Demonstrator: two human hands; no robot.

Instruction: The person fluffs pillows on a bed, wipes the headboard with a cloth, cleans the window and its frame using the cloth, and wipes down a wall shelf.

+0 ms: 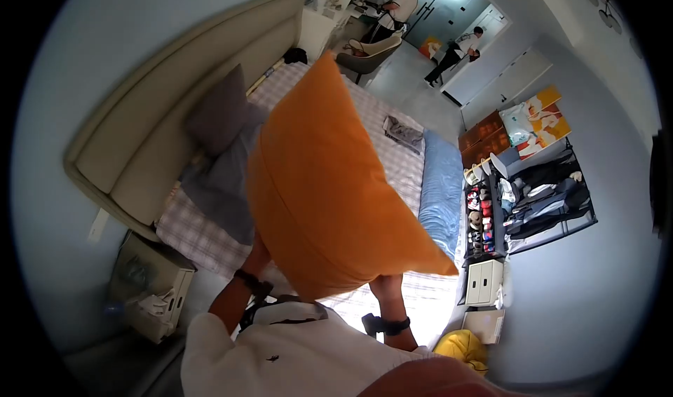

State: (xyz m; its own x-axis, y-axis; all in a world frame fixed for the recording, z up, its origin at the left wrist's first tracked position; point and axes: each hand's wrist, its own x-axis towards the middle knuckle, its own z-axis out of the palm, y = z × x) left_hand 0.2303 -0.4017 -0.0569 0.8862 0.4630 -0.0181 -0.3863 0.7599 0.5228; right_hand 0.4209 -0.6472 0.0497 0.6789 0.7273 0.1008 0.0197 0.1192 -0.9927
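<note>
A large orange pillow [319,180] is held up in front of me, tilted above the bed. My left hand [259,252] grips its lower left edge, with the fingers hidden behind the fabric. At the bottom right edge, my right hand [387,284] holds the same pillow, its fingers out of sight underneath. Beyond the pillow lies the bed with a plaid sheet [203,232]. A grey pillow [219,113] leans by the headboard, with crumpled grey bedding [221,194] next to it.
The beige headboard [140,134] borders the left. A folded blue quilt [440,187] and a small folded cloth [403,133] lie on the bed. Nightstands [158,285] [484,283] flank it. Clothes rack [554,201] at right; two people [399,11] [459,50] stand at the back.
</note>
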